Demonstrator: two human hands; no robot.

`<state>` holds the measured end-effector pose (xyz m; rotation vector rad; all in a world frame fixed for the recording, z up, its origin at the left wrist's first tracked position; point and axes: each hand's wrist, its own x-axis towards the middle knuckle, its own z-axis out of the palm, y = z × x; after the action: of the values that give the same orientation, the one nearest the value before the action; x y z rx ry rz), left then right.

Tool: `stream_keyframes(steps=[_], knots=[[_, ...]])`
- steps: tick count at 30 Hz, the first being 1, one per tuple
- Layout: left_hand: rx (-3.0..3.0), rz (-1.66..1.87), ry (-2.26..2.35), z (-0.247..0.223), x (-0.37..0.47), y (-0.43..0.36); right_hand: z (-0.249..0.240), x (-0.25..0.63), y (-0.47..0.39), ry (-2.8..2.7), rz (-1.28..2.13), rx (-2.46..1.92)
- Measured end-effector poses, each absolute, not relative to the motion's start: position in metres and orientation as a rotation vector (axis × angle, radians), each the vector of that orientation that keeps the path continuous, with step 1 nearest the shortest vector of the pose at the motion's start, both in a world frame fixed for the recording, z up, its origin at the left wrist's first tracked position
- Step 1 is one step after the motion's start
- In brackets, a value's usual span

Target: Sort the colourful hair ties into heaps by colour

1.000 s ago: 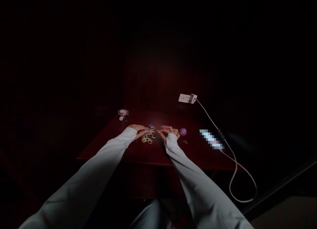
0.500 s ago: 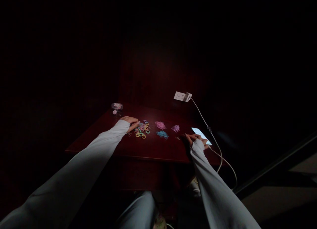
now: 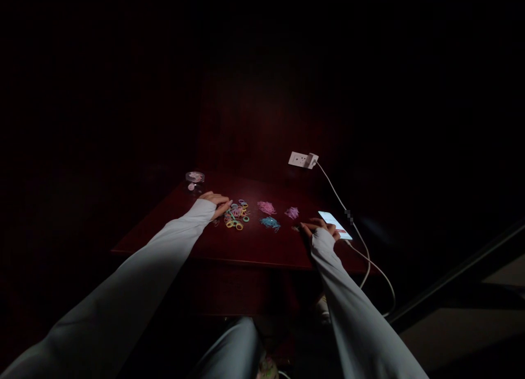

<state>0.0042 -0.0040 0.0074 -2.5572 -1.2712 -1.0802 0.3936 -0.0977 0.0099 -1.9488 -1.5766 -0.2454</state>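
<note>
Over the dark red counter, 2 pale-sleeved arms stretch forward, wrists bent inward. The left hand lies beside the mixed hair-tie pile; the right hand is between the phone and the purple elastic pile. Whether either hand's fingers pinch anything, I cannot tell.

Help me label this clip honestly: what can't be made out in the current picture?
All in the head view:
Text on the phone: too small, partly covered by the right hand.
Anything pinched in its fingers: too dark and small.
What the left hand may hold underneath: hidden by its own back.
Exact count in the loop pile: small and overlapping.
</note>
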Motion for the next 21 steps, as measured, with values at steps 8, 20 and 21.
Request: stream_keyframes(steps=[8, 20, 21], knots=[[-2.249, -1.300, -1.454, 0.013, 0.007, -0.008, 0.013, 0.345, -0.092, -1.701, -0.409, -1.813], [-2.164, -1.334, -1.527, 0.008, 0.009, -0.009, 0.004, 0.214, -0.061, -2.150, -0.296, -1.525], [-2.156, -1.320, -1.539, 0.008, 0.010, -0.009, 0.004, 0.212, -0.060, -2.140, -0.291, -1.537]])
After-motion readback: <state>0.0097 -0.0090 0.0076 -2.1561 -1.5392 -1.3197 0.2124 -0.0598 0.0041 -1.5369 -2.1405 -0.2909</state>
